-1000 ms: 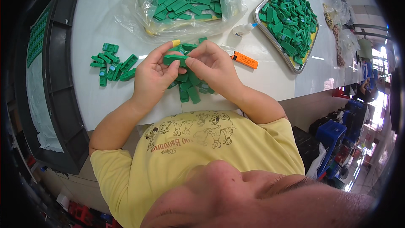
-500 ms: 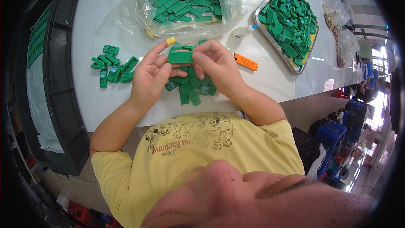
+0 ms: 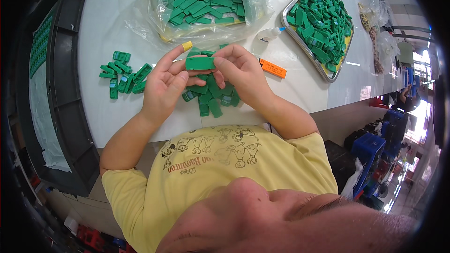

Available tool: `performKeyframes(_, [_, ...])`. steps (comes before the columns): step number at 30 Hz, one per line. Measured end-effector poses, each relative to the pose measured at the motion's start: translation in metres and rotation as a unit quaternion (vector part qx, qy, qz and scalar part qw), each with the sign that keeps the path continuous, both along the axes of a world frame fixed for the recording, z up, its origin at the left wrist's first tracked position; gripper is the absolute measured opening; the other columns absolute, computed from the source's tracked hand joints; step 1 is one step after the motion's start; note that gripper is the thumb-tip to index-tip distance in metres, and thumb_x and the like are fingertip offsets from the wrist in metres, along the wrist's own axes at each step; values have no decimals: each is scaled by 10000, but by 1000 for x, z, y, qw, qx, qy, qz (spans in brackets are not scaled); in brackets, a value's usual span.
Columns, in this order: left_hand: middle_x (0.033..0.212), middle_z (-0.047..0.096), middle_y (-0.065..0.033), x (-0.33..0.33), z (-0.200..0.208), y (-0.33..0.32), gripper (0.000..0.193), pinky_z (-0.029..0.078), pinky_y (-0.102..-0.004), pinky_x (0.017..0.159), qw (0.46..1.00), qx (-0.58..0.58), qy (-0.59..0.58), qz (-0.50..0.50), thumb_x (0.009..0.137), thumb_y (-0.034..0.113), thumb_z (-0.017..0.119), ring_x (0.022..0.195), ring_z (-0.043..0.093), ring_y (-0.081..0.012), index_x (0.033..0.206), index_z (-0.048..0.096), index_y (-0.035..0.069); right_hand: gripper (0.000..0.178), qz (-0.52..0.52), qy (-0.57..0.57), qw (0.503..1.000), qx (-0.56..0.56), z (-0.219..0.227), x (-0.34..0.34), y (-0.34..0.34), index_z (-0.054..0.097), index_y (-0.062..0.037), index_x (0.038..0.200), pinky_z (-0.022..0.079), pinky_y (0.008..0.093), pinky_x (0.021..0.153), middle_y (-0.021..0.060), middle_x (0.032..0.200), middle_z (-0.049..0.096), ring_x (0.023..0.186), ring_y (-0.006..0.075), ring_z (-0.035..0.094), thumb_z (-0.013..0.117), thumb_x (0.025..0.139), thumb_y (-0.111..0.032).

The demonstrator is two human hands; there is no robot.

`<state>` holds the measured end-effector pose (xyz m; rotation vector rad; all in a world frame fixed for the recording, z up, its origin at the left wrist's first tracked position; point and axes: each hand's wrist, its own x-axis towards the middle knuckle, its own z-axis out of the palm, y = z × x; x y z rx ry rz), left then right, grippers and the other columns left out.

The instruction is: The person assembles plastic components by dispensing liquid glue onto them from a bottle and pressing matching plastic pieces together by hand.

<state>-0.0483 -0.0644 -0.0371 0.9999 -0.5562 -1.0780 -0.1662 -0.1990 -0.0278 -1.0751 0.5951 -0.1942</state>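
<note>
The green toy car piece (image 3: 200, 63) is up between the two hands, above a loose pile of similar green pieces (image 3: 215, 107). The right hand (image 3: 240, 71) pinches its right end, thumb against fingers. The left hand (image 3: 161, 86) is loosely spread, thumb clear, fingers at the piece's left; whether they bear on it I cannot tell. It looks like light, stiff plastic, probably smooth; its ends or long edges should grip best.

A workshop for toy assembly: bulk green parts (image 3: 206, 7) in a plastic bag (image 3: 257, 4) beyond the fingers (image 3: 172, 56), a heaped metal tray (image 3: 329, 78) and blue crate (image 3: 368, 145) rightward.
</note>
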Motion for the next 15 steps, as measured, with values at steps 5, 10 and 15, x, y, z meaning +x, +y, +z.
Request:
performKeyframes(5, [1125,484,-218,0,-1,-1,468,482,-308,785,1000,7,-3,-2,864,38,384,988,546,-267,1282,199,-60,133,3,4,1000,4,-2,0,-2,472,-2,895,387,220,513,38,718,531,580,87,473,526,834,-106])
performKeyframes(10, [1122,485,-221,2,-3,-1,462,482,-309,785,1000,5,4,-6,860,24,381,986,548,-272,1281,207,-55,145,1,4,1000,2,-2,1,-2,468,-2,913,385,218,511,39,721,533,576,85,473,529,832,-106])
performKeyframes(15, [1117,488,-224,2,-4,-2,445,486,-311,783,1000,7,-6,-12,858,9,375,984,550,-274,1271,222,-57,164,-1,-4,1000,6,-3,0,-3,460,3,937,386,216,510,44,731,533,578,86,477,529,830,-101])
